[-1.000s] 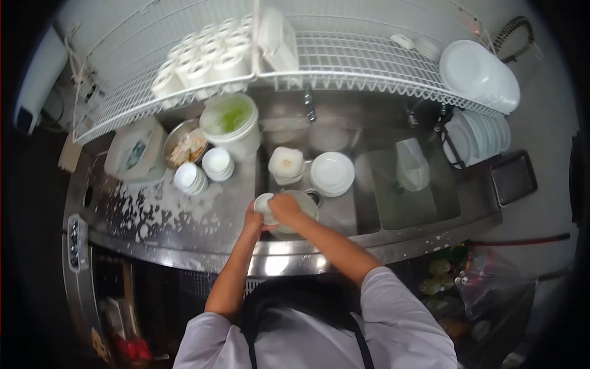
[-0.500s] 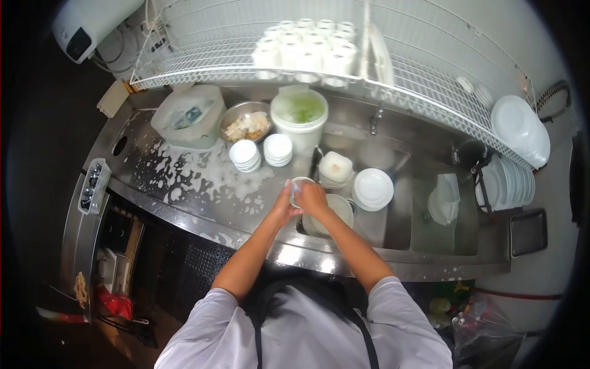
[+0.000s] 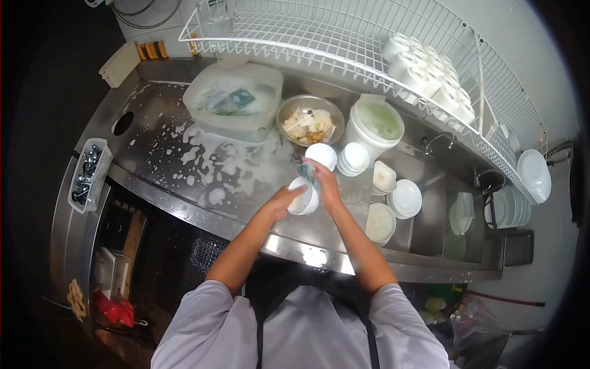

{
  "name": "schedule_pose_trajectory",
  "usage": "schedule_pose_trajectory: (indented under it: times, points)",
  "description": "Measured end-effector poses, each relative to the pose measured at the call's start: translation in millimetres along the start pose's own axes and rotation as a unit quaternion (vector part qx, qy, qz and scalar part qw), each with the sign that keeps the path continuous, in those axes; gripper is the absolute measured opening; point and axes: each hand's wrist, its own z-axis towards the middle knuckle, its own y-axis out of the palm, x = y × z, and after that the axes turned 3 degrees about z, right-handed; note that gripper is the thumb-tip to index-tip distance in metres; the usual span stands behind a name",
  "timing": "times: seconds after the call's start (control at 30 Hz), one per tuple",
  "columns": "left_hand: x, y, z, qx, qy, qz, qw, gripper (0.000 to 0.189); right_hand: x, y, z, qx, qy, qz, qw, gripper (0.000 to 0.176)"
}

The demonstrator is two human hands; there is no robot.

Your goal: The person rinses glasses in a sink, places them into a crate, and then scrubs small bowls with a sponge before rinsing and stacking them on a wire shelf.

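My left hand (image 3: 283, 202) grips the side of a small white bowl (image 3: 303, 200), which is tilted over the steel counter. Closed around a grey-green scouring pad (image 3: 309, 174), my right hand (image 3: 326, 182) is at the bowl's upper rim. Just beyond my hands stand two stacks of small white bowls, a left stack (image 3: 321, 155) partly behind my right fingers and a right stack (image 3: 354, 158). Nearby on the right are squarish white bowls (image 3: 384, 177), a stack of round white dishes (image 3: 405, 198) and a larger pale bowl (image 3: 380, 224).
A soapy plastic tub (image 3: 270, 92), a metal bowl of food scraps (image 3: 286, 114) and a white bucket (image 3: 362, 138) line the back of the foamy counter (image 3: 153, 144). Overhead runs a wire rack (image 3: 295, 52). A cutlery basket (image 3: 92, 175) sits at far left; sinks (image 3: 427, 224) are right.
The view has swung left. My hands have shifted left from beside the sink over the counter, carrying the bowl. My right hand, earlier at the bowl's mouth, now shows the scouring pad.
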Motion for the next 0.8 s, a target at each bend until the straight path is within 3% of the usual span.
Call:
schedule_pose_trajectory:
  times: [0.07,0.1,0.2,0.23,0.33,0.37,0.4,0.43,0.47,0.5,0.57,0.6,0.63,0.67,0.73,0.77,0.8]
  points:
    - [3.3,-9.4,0.4,-0.027,-0.009,-0.048,0.998,0.043,18.1,15.9,14.6,-0.009,0.120,0.235,0.964,0.046]
    - [-1.1,-11.6,6.6,-0.020,0.003,-0.089,0.996,0.041,34.4,25.3,20.6,0.057,0.162,0.359,0.917,0.043]
    - [-14.6,-9.7,19.7,0.041,0.053,-0.262,0.963,0.036,81.7,48.3,19.5,0.187,0.204,0.517,0.810,0.042]
    - [-35.4,-27.1,42.8,0.071,0.086,-0.287,0.952,0.036,103.1,52.8,10.0,0.261,0.202,0.469,0.819,0.042]
    - [-17.1,-39.4,41.8,0.279,0.238,-0.131,0.921,0.036,85.9,94.2,-12.3,0.289,0.177,0.412,0.846,0.044]
    - [-2.6,-36.9,29.1,0.362,0.287,-0.035,0.886,0.037,52.0,120.0,-18.9,0.289,0.109,0.301,0.902,0.046]
    - [5.0,-36.6,22.0,0.436,0.330,0.064,0.835,0.037,66.2,115.0,-15.9,0.281,0.054,0.116,0.951,0.047]
    - [8.0,-45.2,17.7,0.415,0.382,0.131,0.816,0.038,90.3,102.5,-10.8,0.264,-0.004,-0.072,0.962,0.047]
    - [11.3,-50.5,13.2,0.384,0.370,0.184,0.826,0.038,103.2,90.4,-6.4,0.240,-0.063,-0.259,0.934,0.048]
    - [14.4,-52.3,6.6,0.351,0.356,0.236,0.833,0.037,64.1,87.9,2.5,0.235,-0.067,-0.221,0.944,0.049]
    - [35.7,-35.7,-20.0,0.287,0.298,0.360,0.836,0.035,64.3,62.4,23.6,0.212,0.074,-0.031,0.974,0.051]
    - [40.9,-28.4,-26.1,0.306,0.257,0.391,0.829,0.035,74.9,50.4,22.9,0.199,0.144,0.067,0.967,0.053]
    - [45.0,-21.3,-27.9,0.325,0.218,0.419,0.820,0.035,115.5,39.3,22.2,0.229,0.131,-0.032,0.964,0.057]
    - [48.9,-16.7,-24.2,0.345,0.184,0.443,0.807,0.035,116.9,34.6,14.3,0.201,0.167,-0.133,0.956,0.056]
    - [37.9,-40.5,-8.8,0.382,0.197,0.504,0.749,0.036,108.2,25.7,2.3,0.137,0.231,-0.326,0.906,0.055]
    - [31.6,-50.2,-4.2,0.401,0.201,0.531,0.719,0.037,56.8,24.1,-1.9,0.112,0.198,-0.338,0.913,0.046]
    - [31.1,-50.3,-8.8,0.384,0.161,0.558,0.718,0.038,41.5,9.5,1.3,0.150,0.126,-0.348,0.917,0.045]
